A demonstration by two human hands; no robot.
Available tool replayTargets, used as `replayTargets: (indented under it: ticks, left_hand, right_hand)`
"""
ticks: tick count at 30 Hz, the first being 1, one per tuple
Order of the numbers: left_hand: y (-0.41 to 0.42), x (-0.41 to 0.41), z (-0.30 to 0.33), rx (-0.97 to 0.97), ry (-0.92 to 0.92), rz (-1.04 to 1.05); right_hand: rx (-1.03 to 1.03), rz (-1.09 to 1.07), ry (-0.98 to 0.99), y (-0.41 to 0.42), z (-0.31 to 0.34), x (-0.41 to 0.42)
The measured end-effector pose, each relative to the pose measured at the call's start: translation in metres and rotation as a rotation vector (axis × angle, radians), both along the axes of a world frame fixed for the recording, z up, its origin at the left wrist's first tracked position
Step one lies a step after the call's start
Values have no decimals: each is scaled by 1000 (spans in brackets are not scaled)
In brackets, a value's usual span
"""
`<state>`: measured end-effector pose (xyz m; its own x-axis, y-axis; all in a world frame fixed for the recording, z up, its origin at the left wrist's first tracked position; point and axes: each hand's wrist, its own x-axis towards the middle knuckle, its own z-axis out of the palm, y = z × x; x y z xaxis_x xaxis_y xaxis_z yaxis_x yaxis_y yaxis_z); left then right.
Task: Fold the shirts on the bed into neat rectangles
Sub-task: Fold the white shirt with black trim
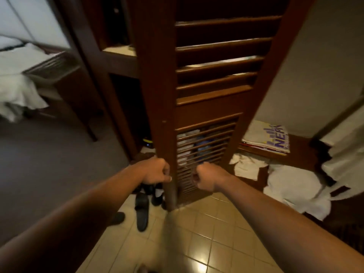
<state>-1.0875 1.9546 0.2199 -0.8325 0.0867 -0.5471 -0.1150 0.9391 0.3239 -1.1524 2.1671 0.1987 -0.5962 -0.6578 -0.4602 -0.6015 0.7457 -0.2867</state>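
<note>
Two hands at one louvred wooden door (206, 107), left hand (155, 171) grasping its edge; right hand (204, 179) clenched, holding nothing; two black sandals (141, 211) on tiled floor (206, 233)

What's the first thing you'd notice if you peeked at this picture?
A tall brown slatted door fills the middle, swung open, with the left hand gripping its edge and the right hand in a fist beside it. White cloths lie crumpled at the right, and black sandals sit on the floor below the left hand.
</note>
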Motion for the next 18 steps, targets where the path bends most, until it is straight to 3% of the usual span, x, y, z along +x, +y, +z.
replayTargets:
  ticks: [8, 18]
  left_hand:
    - [-221, 116, -7, -125, -70, 346]
    - [-369, 237, -12, -45, -16, 771]
  right_hand:
    - [7, 282, -63, -225, -10, 59]
    - [49, 641, -80, -456, -6, 108]
